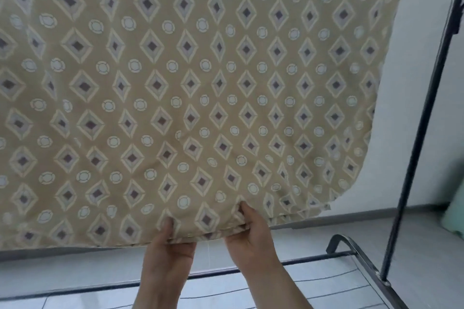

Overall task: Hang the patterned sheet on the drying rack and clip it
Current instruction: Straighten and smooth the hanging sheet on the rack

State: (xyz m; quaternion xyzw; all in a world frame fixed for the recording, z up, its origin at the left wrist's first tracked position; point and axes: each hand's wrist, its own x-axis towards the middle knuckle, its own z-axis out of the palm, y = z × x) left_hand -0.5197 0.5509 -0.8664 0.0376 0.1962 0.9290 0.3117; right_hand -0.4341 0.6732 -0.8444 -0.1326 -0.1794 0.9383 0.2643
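Note:
A tan patterned sheet [200, 82] with diamonds and pale circles hangs down in front of me and fills most of the view. Its top and whatever it hangs from are out of frame. My left hand [168, 241] pinches the sheet's bottom hem, thumb in front. My right hand [247, 228] grips the same hem a little to the right, fingers tucked behind the cloth. A black upright pole of the drying rack [426, 120] stands at the right, beside the sheet's right edge. No clips are visible.
The rack's black base bar [313, 259] and curved foot [351, 246] run low across the tiled floor [326, 291]. A white wall [414, 45] is behind. Something pale green [454, 215] lies at the right edge.

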